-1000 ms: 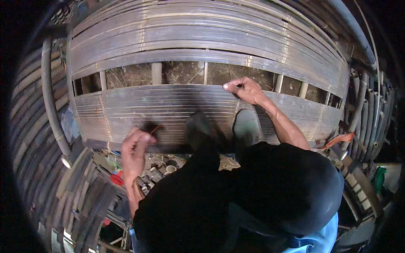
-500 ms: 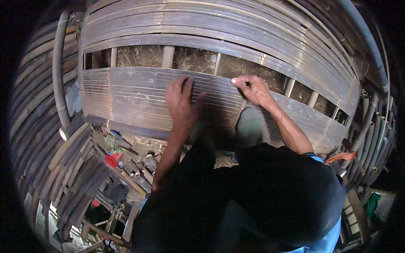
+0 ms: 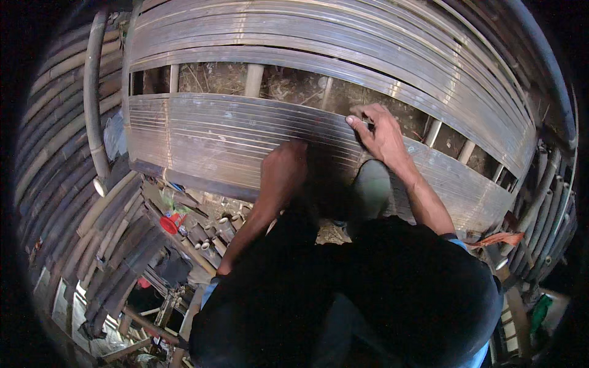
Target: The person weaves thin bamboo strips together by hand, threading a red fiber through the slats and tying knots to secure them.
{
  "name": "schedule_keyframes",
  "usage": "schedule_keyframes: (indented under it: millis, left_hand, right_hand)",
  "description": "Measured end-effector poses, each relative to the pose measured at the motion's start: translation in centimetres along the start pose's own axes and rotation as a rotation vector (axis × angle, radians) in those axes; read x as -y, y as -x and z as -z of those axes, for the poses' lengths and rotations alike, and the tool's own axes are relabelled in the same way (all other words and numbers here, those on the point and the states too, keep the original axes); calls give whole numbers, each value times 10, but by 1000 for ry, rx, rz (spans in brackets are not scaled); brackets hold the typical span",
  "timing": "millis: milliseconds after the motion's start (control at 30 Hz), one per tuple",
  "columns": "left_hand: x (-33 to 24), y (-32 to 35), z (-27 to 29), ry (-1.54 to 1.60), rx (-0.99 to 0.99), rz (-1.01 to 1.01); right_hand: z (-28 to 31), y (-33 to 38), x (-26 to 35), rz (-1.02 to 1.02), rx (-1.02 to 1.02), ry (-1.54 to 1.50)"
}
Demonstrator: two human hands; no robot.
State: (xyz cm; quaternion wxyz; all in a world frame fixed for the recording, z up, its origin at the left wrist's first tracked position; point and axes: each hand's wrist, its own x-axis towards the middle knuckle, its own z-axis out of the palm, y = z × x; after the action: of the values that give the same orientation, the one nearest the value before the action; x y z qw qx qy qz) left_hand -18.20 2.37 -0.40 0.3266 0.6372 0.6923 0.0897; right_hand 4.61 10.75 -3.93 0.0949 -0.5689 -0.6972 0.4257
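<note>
A low platform of flattened bamboo slats spreads in front of me. My left hand is closed over its near section, fingers curled in and partly lost in shadow and blur; whatever they hold, if anything, is hidden. To the right, at the far edge of that section, is my right hand. Its thumb and bent forefinger stand a little apart with nothing visible between them. Between my arms, my pale greenish knee rests against the slats, and a dark shadow covers the slats beside it.
A long gap beyond the near section shows crosswise bamboo supports over littered ground. Farther back lies another slatted section. Stacked bamboo poles line the left. Cut bamboo pieces and a red funnel-like object lie lower left.
My left hand has shifted down and right, its spread fingers now curled. My right hand has moved slightly right, and its thumb and forefinger have parted. The view has shifted a little.
</note>
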Motion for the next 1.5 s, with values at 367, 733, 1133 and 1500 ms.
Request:
schedule_keyframes:
  millis: [367,733,1133,1500]
  left_hand:
    - [29,34,21,1857,-65,254]
    - [46,38,21,1831,-293,590]
    - [-17,-64,87,1254,130,93]
    - [-40,-72,115,535,458,21]
  right_hand:
    - [-91,-12,28,744,-139,-196]
    - [-198,10,-2,-196,277,-1238]
    - [-5,1,53,405,-327,-331]
    - [143,213,-140,-556,-891,-245]
